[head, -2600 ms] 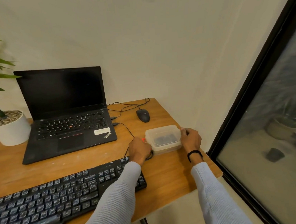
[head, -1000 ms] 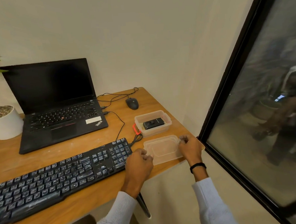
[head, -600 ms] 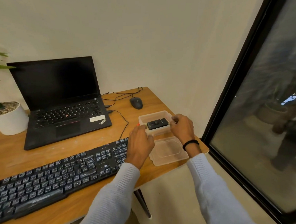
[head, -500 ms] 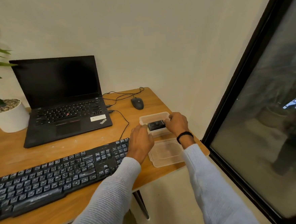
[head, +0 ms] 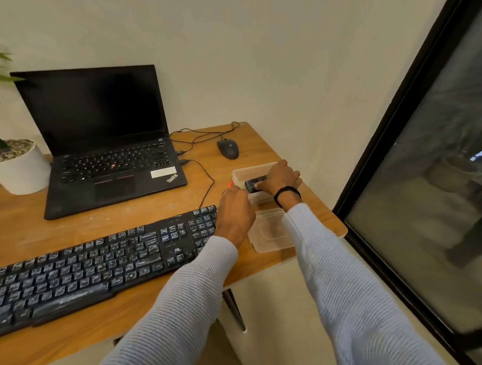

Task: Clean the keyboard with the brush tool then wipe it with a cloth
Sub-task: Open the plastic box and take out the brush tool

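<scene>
A dusty black keyboard (head: 97, 266) lies along the front of the wooden desk (head: 17, 226). At the desk's right end stands a clear plastic box (head: 247, 172) without its lid. Inside it lies a small black brush tool (head: 255, 182). My right hand (head: 279, 178) reaches into the box, its fingers curled on the tool. My left hand (head: 236, 211) rests against the box's left side; its fingers are hidden from me. The box's clear lid (head: 270, 231) lies flat on the desk in front of the box. No cloth is in view.
An open black laptop (head: 103, 140) stands at the back, with a white plant pot (head: 16, 166) to its left. A black mouse (head: 228, 148) and cables lie behind the box. A dark glass door (head: 433, 169) is close on the right, past the desk edge.
Both hands took the lid off the box and laid it on the desk in front. My right hand then went into the box onto the black tool; my left returned to the box's side.
</scene>
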